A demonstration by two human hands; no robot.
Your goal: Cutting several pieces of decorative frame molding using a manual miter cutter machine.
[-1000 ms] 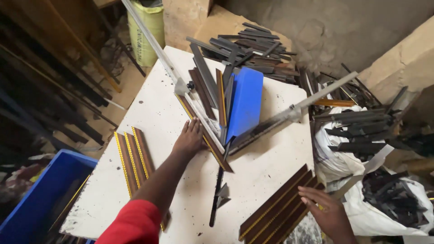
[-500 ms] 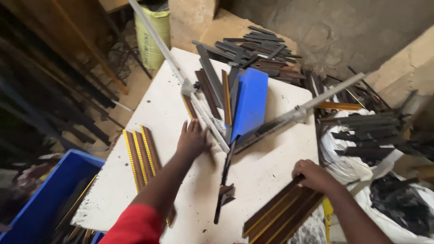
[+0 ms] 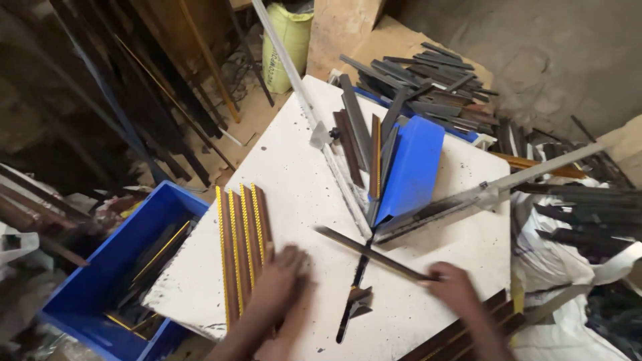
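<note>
- Landmark: blue angled guide [image 3: 411, 167] at the middle of the white surface [image 3: 294, 167], set in the V of two metal rails, likely a mitre stop.
- Right hand [image 3: 455, 289], below the guide: fingers closed on one end of a dark moulding strip [image 3: 371, 253]; the strip runs up-left from the hand, just short of the guide's tip.
- Left hand [image 3: 281, 277], lower left of the guide: laid flat, fingers spread, holding nothing, pressing on the near ends of the gold-edged strips [image 3: 242, 247], probably squaring the stack.
- Further brown strips [image 3: 461, 331] lie under the right wrist.
- Blue crate [image 3: 80, 301] with offcuts sits left of the surface, well away from the guide.
</note>
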